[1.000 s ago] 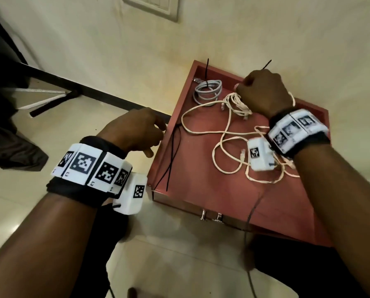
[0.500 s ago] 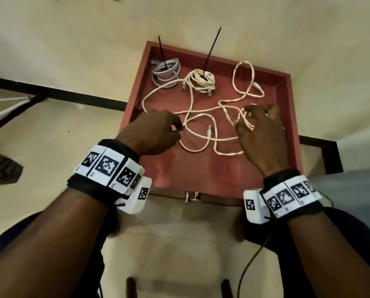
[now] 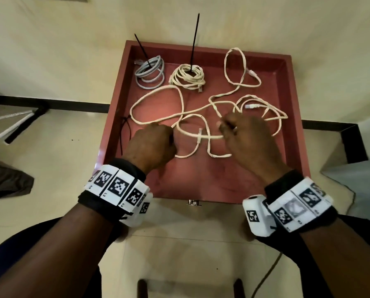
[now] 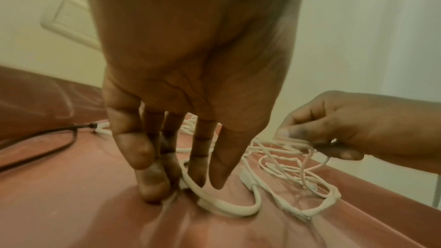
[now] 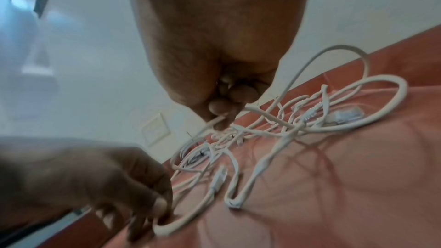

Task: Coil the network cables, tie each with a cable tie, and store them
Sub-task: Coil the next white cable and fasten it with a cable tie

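One red tray (image 3: 296, 117) holds two tied coils, seemingly two loose white cables, and two spare ties.

Home rm: tiled floor (image 3: 50, 151), wall switch plate (image 4: 69, 20).

No legible text, brand or number is observed; only black-and-white coded markers are borne on the wristbands (image 3: 117, 188).
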